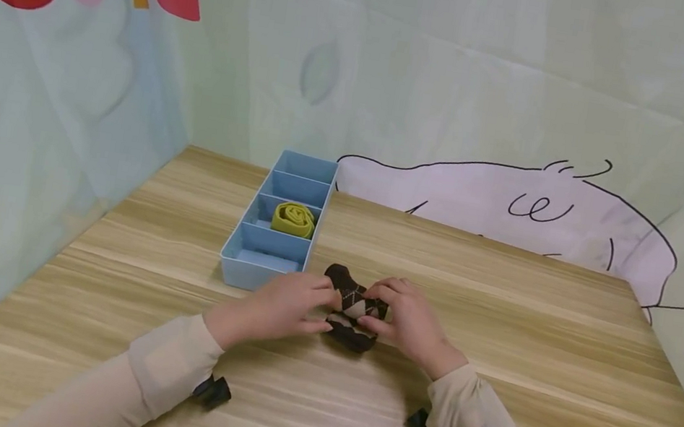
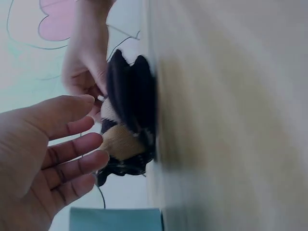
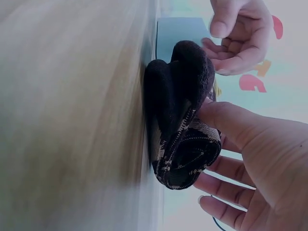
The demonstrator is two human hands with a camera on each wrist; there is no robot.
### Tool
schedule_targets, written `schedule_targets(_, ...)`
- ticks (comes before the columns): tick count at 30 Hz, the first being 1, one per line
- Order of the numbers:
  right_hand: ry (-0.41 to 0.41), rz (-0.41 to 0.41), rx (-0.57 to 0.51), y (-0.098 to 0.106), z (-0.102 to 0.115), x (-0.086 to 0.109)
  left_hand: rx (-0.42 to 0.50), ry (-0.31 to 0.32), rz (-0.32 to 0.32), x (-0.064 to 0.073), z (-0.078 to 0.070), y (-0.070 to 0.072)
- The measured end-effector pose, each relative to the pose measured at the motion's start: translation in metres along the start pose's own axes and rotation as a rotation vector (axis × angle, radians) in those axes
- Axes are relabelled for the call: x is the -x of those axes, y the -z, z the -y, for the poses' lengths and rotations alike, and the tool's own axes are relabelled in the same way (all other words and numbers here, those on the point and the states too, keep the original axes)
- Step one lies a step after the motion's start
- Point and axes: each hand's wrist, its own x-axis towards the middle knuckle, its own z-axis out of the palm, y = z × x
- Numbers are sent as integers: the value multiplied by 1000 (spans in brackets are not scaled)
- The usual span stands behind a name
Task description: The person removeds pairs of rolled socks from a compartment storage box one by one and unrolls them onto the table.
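Observation:
A dark argyle sock (image 1: 355, 308) with tan diamonds lies partly rolled on the table, its coiled cuff end showing in the right wrist view. My right hand (image 1: 413, 326) holds the rolled end, thumb on the near side and fingers beyond it. On the opposite side, my left hand (image 1: 286, 308) has relaxed, slightly bent fingers with the fingertips right at the sock's edge. From the left wrist, the sock (image 2: 124, 139) shows a dark folded part towards the table, and the left thumb stands apart from the fingers.
Behind the left hand stands a blue divided box (image 1: 260, 279) with several compartments in a row. A rolled mustard-yellow cloth item (image 1: 294, 220) sits in one of them. A printed fabric backdrop (image 1: 466, 78) borders the wooden table (image 1: 529, 327) at the back and sides.

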Motion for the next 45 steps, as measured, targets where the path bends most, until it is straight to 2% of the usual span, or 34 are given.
schedule_targets(4, 1, -12, -8, -1, 0, -1, -29, 9, 3, 2, -2, -6)
schedule_targets(9, -16, -10, -22, -1, 0, -1, -44, -17, 9, 2, -3, -11)
schedule_targets(16, -6, -3, 11, -1, 1, -2, -42, -9, 41, 4, -3, -13)
schedule_targets(22, -14, 16, 50, 1, 3, -3, -78, -34, 73, 5, -3, -18)
schedule_targets(31, -17, 6, 58, 0, 6, -5, -55, -12, 53, 7, -3, -19)
schedule_targets(45, -15, 4, 17, -1, 5, -6, -67, -42, 55, 7, -2, -22)
